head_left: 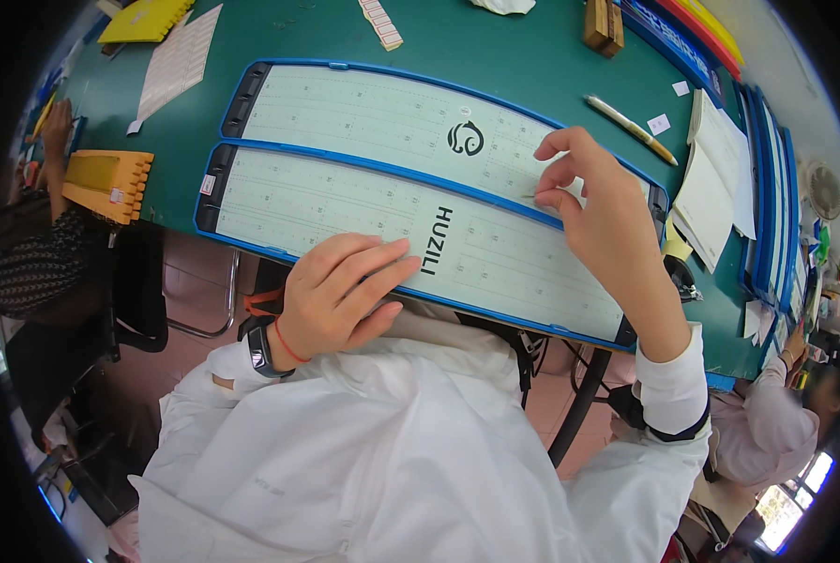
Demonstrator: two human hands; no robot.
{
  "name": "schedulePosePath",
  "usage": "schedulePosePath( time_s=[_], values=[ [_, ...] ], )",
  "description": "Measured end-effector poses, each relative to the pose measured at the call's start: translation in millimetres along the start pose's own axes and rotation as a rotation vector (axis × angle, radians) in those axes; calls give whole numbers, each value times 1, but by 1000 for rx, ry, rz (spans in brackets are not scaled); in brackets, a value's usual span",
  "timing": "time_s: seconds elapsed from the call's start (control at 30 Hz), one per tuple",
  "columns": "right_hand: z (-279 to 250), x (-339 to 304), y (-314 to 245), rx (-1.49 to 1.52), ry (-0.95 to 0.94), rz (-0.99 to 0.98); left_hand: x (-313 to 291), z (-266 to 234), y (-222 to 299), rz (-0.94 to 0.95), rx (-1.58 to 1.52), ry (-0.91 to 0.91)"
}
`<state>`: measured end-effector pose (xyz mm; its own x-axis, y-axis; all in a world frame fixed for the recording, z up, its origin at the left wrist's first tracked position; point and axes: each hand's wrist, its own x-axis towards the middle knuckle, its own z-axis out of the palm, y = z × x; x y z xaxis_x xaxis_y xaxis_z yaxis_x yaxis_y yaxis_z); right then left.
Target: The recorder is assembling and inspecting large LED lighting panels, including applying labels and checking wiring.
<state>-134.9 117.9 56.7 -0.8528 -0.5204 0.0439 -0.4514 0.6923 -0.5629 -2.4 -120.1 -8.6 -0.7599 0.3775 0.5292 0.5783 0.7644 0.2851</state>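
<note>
In front of me on the green table lies a long, flat blue-framed case (345,202), its two long halves side by side. Pale, see-through panels with dotted lines and dark print cover both halves. My left hand (340,291) rests on the near half's front edge, fingers stretched out over the panel. Over the right part of the case, near the seam between the halves, hangs my right hand (607,206). Its thumb and fingers are bent together in a pinch; whatever is between the fingertips is too small to make out.
A gold and white pen (631,129), an open notebook (706,183) and small white labels lie to the right. Blue cases (767,188) stand beyond them. Wooden blocks (604,26) sit at the back, orange holders (108,183) at left. Other people work on both sides.
</note>
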Motion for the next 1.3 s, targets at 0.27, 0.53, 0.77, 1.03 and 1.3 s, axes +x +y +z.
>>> schedulePosePath(
  time_s=[0.27,0.53,0.77,1.03,1.3],
  values=[
    [-6,-22,-7,-235,62,-134,6,-2,2,-31,-12,-12],
    [0,-81,-30,-28,-63,104,40,0,43,32,-163,3],
    [3,-89,-30,-150,-63,46,51,32,60,61,-157,-164],
    [-58,-128,57,-111,256,330,47,43,52,165,-52,-130],
    [-65,-129,87,-20,195,370,57,38,40,104,-122,-103]
  ],
)
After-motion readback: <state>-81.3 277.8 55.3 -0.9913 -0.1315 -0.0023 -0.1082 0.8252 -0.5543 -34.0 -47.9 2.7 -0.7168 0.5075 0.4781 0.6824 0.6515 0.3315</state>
